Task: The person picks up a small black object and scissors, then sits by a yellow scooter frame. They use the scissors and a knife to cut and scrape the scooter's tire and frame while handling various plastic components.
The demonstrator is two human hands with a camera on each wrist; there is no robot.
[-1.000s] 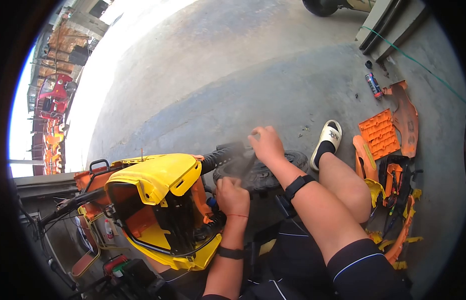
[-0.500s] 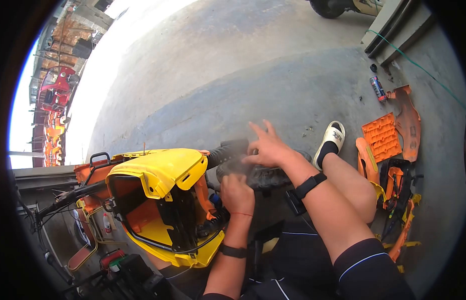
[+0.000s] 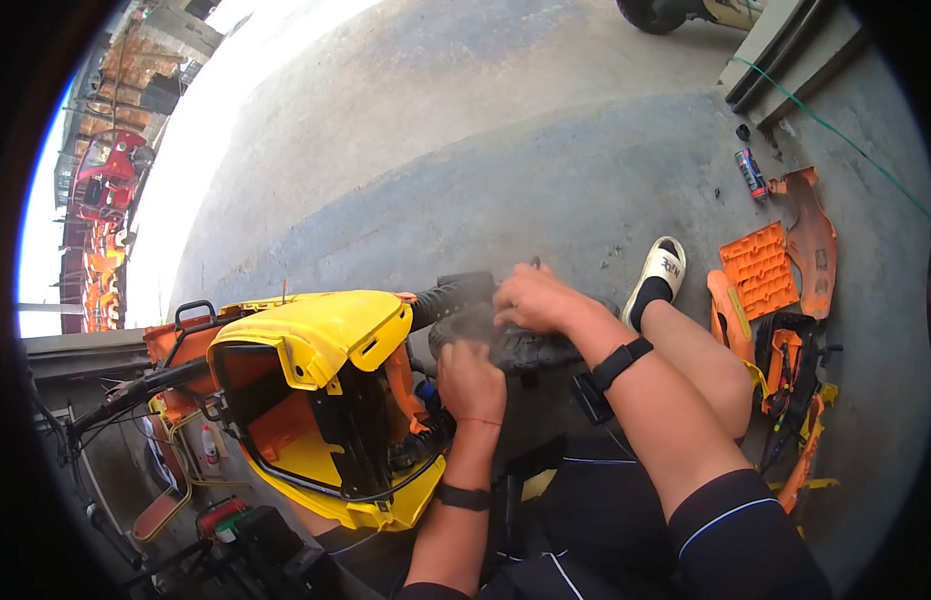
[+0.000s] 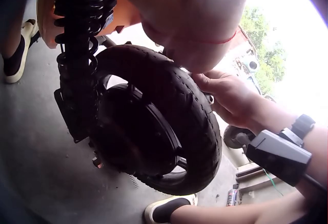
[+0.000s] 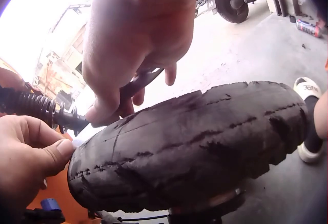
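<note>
A black scooter tire (image 5: 195,147) with a cracked, worn tread fills the right wrist view; the left wrist view shows its wheel (image 4: 138,131) beside a coil-spring shock absorber (image 4: 77,44). My left hand (image 5: 31,160) is at the tire's left edge, thumb against the bent forefinger, pinching a small whitish piece (image 5: 78,143). Above the tread, my right hand (image 5: 143,44) curls round a tool with a dark curved handle (image 5: 137,84). Its working end is hidden behind the fingers. In the head view both hands are close together over the wheel.
A yellow and orange scooter body (image 3: 336,340) lies on its side at left. Orange panels (image 3: 761,270), loose parts and a spray can (image 3: 752,174) lie on the concrete at right. My foot in a white slipper (image 3: 661,270) is just beyond the wheel.
My right hand has come down nearer the left hand. Its fingers, spread half a second ago, are now curled in. My left hand stays by the tire's edge.
</note>
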